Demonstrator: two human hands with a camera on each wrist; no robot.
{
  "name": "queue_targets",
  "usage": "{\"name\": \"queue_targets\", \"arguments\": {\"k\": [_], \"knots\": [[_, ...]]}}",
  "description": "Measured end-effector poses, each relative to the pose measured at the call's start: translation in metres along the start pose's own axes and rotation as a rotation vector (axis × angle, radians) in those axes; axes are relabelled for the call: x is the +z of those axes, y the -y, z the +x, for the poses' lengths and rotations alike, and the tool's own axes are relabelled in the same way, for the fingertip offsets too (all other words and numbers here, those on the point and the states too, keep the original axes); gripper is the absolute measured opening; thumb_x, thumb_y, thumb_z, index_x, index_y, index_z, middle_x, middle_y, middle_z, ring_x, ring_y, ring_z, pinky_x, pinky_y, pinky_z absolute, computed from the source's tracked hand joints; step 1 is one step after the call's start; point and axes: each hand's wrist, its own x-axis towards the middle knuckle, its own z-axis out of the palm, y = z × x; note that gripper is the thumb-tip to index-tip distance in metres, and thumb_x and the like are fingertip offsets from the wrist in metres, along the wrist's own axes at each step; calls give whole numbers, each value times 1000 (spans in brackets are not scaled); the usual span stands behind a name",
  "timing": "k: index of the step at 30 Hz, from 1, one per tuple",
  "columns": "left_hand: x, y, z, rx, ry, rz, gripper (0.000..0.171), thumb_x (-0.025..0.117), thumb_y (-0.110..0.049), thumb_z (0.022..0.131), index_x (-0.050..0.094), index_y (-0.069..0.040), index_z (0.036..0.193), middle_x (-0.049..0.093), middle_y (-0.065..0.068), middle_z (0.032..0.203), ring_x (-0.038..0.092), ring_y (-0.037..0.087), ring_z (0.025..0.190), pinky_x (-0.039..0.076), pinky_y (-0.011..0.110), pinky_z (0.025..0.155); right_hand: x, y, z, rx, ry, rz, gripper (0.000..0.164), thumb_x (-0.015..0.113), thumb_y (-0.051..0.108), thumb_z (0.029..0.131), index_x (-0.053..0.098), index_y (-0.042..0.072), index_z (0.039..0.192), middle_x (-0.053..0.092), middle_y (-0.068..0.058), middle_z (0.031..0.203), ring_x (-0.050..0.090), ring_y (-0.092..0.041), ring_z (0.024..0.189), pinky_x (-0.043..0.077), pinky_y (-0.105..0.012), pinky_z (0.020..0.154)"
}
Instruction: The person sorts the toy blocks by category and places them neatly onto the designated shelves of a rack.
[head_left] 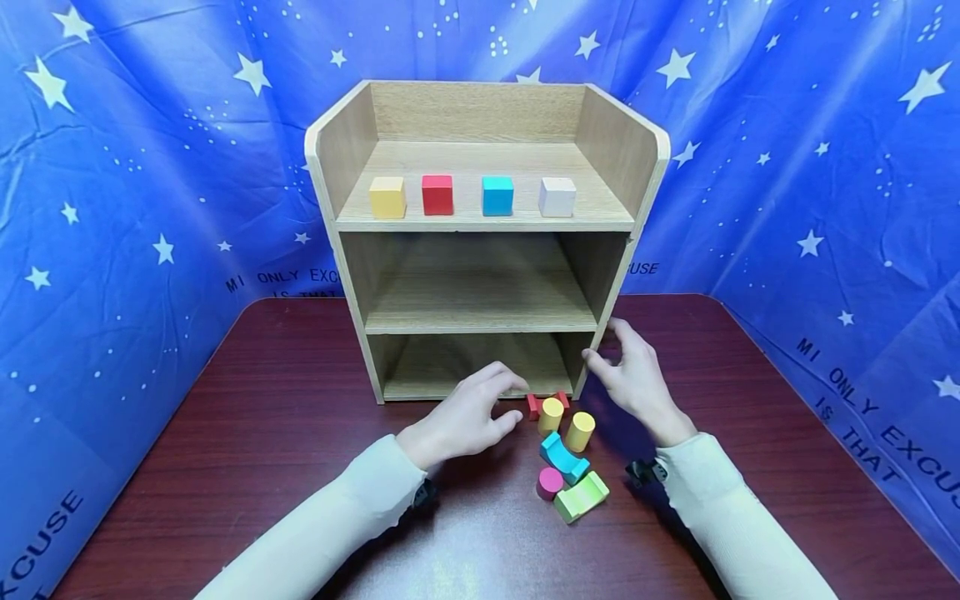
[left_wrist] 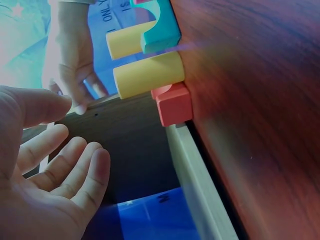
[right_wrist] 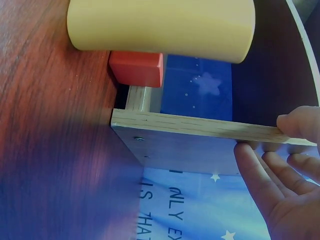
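A small wooden shelf unit (head_left: 480, 112) stands on the table. At its right side panel (right_wrist: 200, 126), my right hand (head_left: 637, 387) pinches the front edge, thumb on the edge and fingertips against the outer face. My left hand (head_left: 465, 417) hovers before the bottom shelf with fingers loosely bent and nothing in them. Just right of it are a red block with a notch (head_left: 533, 407), partly hidden, and two upright yellow cylinders (head_left: 551, 418). Nearer the front lie a blue arch block (head_left: 564, 458), a magenta cylinder (head_left: 550, 483) and a light green arch block (head_left: 582, 497).
Along the top shelf's front sit a yellow cube (head_left: 387, 198), a red cube (head_left: 437, 196), a blue cube (head_left: 497, 197) and a white cube (head_left: 557, 198). Blue star-patterned cloth (head_left: 150, 167) hangs around the dark red wooden table (head_left: 285, 433).
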Motion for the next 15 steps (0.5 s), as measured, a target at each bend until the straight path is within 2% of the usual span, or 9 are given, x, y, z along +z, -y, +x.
{"name": "queue_targets", "arguments": {"k": [6,15], "knots": [[8,2,3,-33,25,-25,29,66,-15,87,62,-10,116,56,-1,113,57,18,104,46,29,90,0,0,0,-1,-6,6,40,68,7,84,53,2,120,65,-16,98,64,-29,89,55,-45,68],[22,8,8,-3,9,-67,29,69,-12,84,63,-8,113,60,6,108,59,19,95,47,24,81,0,1,0,-1,-1,2,40,68,7,85,52,1,121,64,-17,99,64,-30,89,55,-44,68]]}}
